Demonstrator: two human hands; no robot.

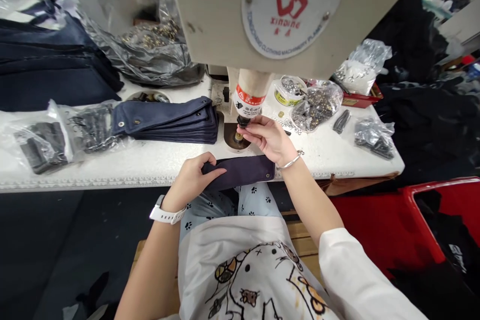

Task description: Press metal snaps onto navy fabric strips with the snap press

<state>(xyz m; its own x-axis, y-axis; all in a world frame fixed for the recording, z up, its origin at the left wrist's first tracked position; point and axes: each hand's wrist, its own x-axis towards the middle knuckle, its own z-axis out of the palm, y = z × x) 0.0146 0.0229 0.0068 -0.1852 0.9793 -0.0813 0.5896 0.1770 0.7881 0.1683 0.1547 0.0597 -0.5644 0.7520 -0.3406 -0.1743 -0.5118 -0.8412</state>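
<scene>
My left hand (195,177) pinches one end of a dark navy fabric strip (247,169) between thumb and fingers at the table's front edge. A small metal snap shows at the strip's right end. My right hand (268,136) is raised to the upper die (243,121) of a snap press (252,87), its fingertips closed together there. Whatever they may hold is hidden or too small to name. Just below them sits the round lower die (239,137) with a brass-coloured centre. To the left lies a stack of navy fabric strips (168,119) with snaps.
Plastic bags of black parts (45,142) lie at the left, near a big bag of metal fasteners (150,35). Behind my right hand stand a white tub (288,91) and a bag of snaps (318,105). A red bin (423,195) is at the right.
</scene>
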